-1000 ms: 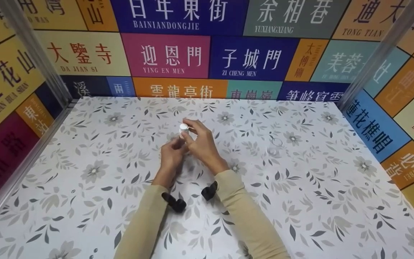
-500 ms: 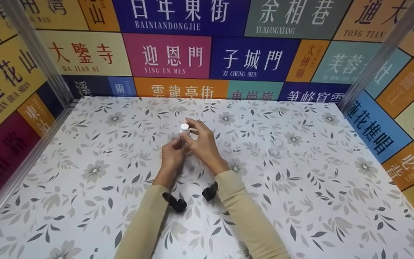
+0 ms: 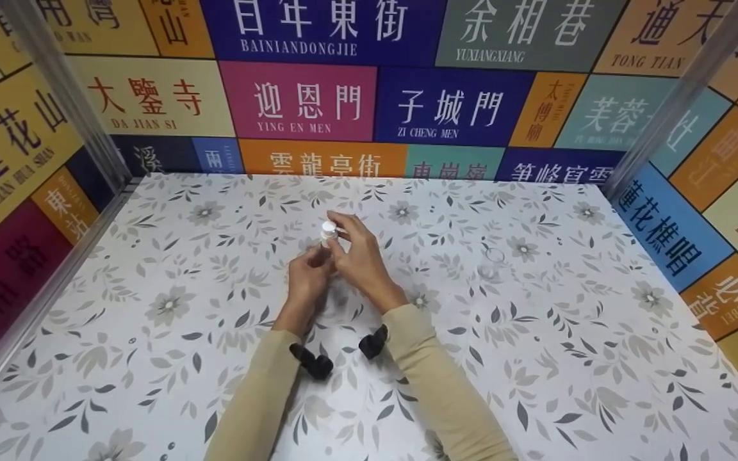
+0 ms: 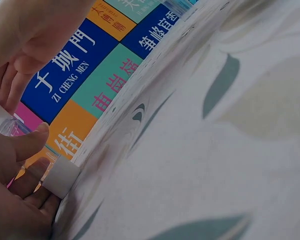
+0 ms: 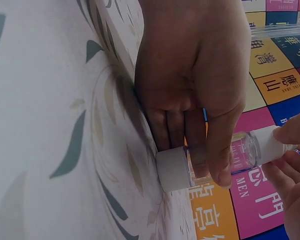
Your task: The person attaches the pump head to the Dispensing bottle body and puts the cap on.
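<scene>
A small clear bottle (image 5: 240,154) stands upright over the table, with a white cap (image 5: 268,145) at its upper end and a wider white piece (image 5: 172,169) at its lower end, right at the tabletop. My left hand (image 3: 308,278) grips the clear body low down, its thumb on one side and fingers behind. From the right and above, my right hand (image 3: 362,256) pinches the upper white part between thumb and fingers. In the left wrist view, the lower white piece (image 4: 61,176) shows beyond the left fingers, while the right hand covers much of the top.
A transparent cup-like thing with a round rim (image 3: 492,262) lies on the flowered table (image 3: 567,358), right of the hands. Panels with large printed characters (image 3: 295,99) enclose the back and sides. Black camera mounts (image 3: 312,362) sit at both wrists.
The right fingers shift slightly around the top of the bottle, and a little more white shows beneath the cap now. The left hand and both forearms stay almost in place.
</scene>
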`<state>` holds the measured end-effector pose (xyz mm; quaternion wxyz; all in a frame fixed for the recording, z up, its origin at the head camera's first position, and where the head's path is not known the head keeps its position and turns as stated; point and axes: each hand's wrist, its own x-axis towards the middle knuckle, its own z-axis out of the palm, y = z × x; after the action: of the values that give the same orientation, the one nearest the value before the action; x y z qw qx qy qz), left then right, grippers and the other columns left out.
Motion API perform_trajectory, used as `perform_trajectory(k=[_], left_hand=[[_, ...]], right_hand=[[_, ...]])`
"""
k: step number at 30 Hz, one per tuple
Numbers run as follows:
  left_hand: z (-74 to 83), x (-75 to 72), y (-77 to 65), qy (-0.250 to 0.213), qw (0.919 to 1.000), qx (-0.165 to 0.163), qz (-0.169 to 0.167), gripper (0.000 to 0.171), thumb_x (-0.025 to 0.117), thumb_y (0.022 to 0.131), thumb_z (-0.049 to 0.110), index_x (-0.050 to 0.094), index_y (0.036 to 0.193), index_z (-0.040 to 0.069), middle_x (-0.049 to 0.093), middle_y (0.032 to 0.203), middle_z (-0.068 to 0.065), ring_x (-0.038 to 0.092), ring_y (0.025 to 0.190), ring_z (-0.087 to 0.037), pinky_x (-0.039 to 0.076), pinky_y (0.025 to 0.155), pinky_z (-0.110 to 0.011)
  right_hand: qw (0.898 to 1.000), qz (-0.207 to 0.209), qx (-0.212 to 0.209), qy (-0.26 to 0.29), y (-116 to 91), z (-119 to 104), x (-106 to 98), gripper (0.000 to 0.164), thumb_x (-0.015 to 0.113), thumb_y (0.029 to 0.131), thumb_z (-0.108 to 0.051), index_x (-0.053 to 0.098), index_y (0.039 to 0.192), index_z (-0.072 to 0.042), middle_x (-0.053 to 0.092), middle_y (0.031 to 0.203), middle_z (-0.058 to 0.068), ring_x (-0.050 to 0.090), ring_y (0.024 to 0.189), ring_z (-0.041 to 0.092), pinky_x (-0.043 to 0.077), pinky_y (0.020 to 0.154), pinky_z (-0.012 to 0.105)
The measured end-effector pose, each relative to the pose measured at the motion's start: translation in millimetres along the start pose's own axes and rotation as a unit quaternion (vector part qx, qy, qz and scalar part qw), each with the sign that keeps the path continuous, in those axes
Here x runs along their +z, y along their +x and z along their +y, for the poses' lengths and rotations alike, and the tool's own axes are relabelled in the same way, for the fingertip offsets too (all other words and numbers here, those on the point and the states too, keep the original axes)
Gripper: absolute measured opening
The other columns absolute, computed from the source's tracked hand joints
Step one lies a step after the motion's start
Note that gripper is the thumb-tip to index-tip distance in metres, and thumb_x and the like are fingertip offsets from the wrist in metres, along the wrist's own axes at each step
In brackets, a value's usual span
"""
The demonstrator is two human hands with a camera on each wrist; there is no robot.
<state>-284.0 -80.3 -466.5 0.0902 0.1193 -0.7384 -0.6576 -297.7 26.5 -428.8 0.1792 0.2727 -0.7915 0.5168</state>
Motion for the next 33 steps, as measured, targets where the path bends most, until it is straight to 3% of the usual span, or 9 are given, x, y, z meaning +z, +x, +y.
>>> perform_trajectory(k=[5, 9, 19, 26, 33], left_hand=[[-0.4, -0.4, -1.4, 0.001, 1.0000, 0.009, 0.002, 0.035, 0.069, 0.087, 0.000, 0.069, 0.122, -0.002, 0.071, 0.121, -0.023, 0.067, 0.115, -0.033, 0.055, 0.098, -0.036], [-0.7, -1.5, -0.9, 0.006, 1.0000, 0.001, -0.003, 0.037, 0.070, 0.087, 0.001, 0.069, 0.123, 0.000, 0.069, 0.125, -0.021, 0.065, 0.121, -0.032, 0.052, 0.104, -0.038], [0.2, -1.9, -0.1, 0.013, 0.9998, -0.010, -0.009, 0.045, 0.069, 0.088, 0.002, 0.062, 0.133, 0.002, 0.067, 0.131, -0.019, 0.062, 0.126, -0.029, 0.050, 0.107, -0.037], [-0.4, -1.2, 0.3, 0.014, 0.9999, 0.005, -0.003, 0.042, 0.068, 0.088, 0.002, 0.064, 0.130, -0.001, 0.068, 0.128, -0.021, 0.063, 0.125, -0.032, 0.050, 0.108, -0.038], [-1.2, 0.0, 0.8, 0.010, 0.9999, 0.008, -0.001, 0.039, 0.069, 0.087, 0.001, 0.066, 0.126, -0.003, 0.068, 0.126, -0.023, 0.064, 0.123, -0.033, 0.052, 0.104, -0.038]], right_hand=[[1.000, -0.001, -0.001, -0.009, -0.6, 0.4, -0.9, 0.035, 0.065, 0.092, 0.002, 0.062, 0.126, 0.003, 0.066, 0.121, 0.019, 0.067, 0.114, 0.031, 0.055, 0.102, 0.029], [1.000, 0.004, 0.003, -0.004, -0.6, 1.6, -0.7, 0.036, 0.067, 0.091, 0.002, 0.062, 0.126, 0.004, 0.066, 0.119, 0.019, 0.068, 0.111, 0.032, 0.056, 0.100, 0.033], [0.999, 0.028, -0.007, -0.033, 0.6, 2.7, -1.1, 0.042, 0.072, 0.088, -0.006, 0.062, 0.128, 0.002, 0.065, 0.126, 0.018, 0.063, 0.120, 0.030, 0.053, 0.105, 0.035], [1.000, 0.014, -0.006, -0.004, 0.6, 2.5, 1.4, 0.037, 0.065, 0.092, 0.002, 0.060, 0.129, 0.005, 0.064, 0.126, 0.021, 0.064, 0.121, 0.031, 0.053, 0.105, 0.030], [1.000, 0.015, 0.004, -0.003, -1.6, 2.4, 1.0, 0.032, 0.067, 0.093, -0.003, 0.062, 0.124, 0.005, 0.067, 0.117, 0.020, 0.069, 0.111, 0.032, 0.057, 0.098, 0.032]])
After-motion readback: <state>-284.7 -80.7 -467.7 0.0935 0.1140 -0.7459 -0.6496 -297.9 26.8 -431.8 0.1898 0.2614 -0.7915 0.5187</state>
